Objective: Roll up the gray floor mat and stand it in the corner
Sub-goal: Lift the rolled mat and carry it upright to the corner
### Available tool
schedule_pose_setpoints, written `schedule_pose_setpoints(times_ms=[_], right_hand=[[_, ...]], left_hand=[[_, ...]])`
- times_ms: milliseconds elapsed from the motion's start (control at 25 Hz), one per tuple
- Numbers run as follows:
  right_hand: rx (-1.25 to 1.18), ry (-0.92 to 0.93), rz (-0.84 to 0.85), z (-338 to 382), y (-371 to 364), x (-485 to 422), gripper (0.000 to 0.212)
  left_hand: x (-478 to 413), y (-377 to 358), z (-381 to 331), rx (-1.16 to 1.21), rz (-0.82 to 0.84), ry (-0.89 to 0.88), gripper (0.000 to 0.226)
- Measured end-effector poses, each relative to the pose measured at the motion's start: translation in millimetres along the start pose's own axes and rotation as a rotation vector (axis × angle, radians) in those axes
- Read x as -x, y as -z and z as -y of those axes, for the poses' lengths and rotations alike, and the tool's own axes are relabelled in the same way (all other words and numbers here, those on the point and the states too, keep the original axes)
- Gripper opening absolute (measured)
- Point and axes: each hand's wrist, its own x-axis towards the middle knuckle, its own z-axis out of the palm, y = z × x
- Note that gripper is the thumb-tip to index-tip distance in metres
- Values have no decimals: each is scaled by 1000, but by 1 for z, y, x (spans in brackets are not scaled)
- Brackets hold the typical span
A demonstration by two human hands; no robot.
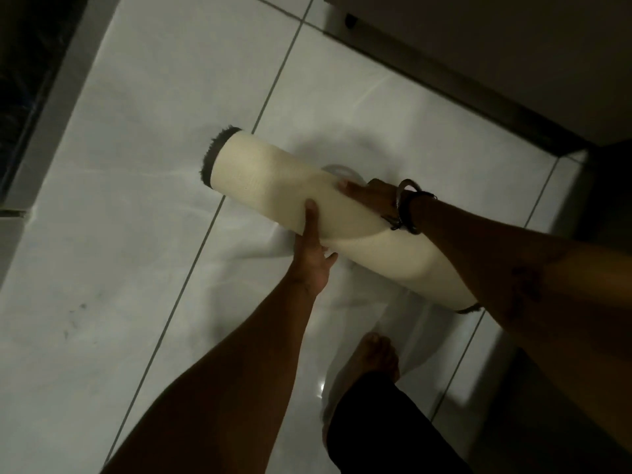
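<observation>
The floor mat (pixel 270 179) is rolled into a tight tube, its cream backing outward and gray pile showing as a fringe at the far end. It is held off the white tiled floor, slanting from upper left to lower right. My left hand (pixel 313 249) grips the roll from below near its middle, thumb up over the near side. My right hand (pixel 367 196), with bracelets on the wrist, holds the far side of the roll, and its fingers are partly hidden behind the tube.
White floor tiles (pixel 136 234) with dark grout lines fill the view. A dark cabinet base (pixel 461 73) runs along the upper right, a dark panel (pixel 30 80) at the left edge. My bare foot (pixel 372 357) stands below the roll.
</observation>
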Motion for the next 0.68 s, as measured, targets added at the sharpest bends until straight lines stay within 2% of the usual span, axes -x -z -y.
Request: schedule_pose_setpoints(times_ms=[80, 120, 240, 280, 360, 440, 520, 680], right_hand=[[-80, 89, 24, 12, -9, 24, 117], [-182, 148, 40, 22, -14, 41, 111], [-502, 383, 138, 59, -25, 94, 76], [-530, 454, 137, 76, -27, 114, 68], [-558, 568, 60, 126, -25, 167, 73], [-566, 623, -10, 176, -7, 216, 84], [-553, 676, -36, 230, 15, 271, 78], [-539, 765, -43, 326, 73, 334, 66]], left_hand=[[11, 0, -21, -3, -24, -77, 91], [26, -2, -39, -22, -36, -113, 90], [78, -6, -101, -163, -62, -165, 103], [96, -4, -121, -231, -51, -202, 103], [145, -6, -180, -371, 25, -284, 100], [189, -20, -242, -473, 160, -358, 83], [237, -41, -313, -600, 265, -405, 63], [297, -91, -428, -752, 305, -483, 78]])
